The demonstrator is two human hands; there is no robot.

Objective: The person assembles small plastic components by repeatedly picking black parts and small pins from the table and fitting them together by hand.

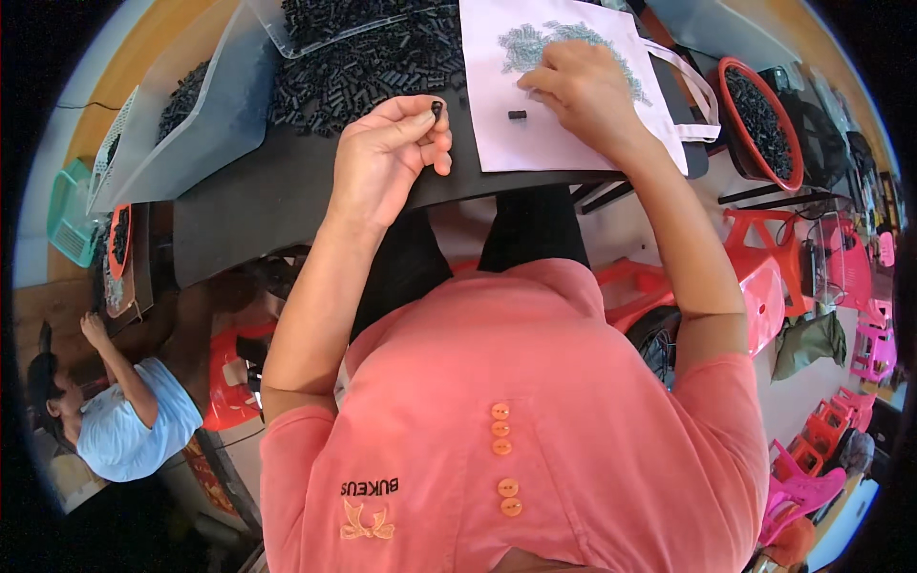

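Over the dark table [248,191] we pinch one small black piece [437,108] in our left hand [387,158]; another black piece [517,115] lies crosswise on the white cloth [573,134], nearer our right hand [583,91], whose fingers press among springs [535,43].

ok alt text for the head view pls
The left hand pinches a small black part in its fingers over a dark table, while the right hand rests on a white cloth bag beside a heap of black parts.
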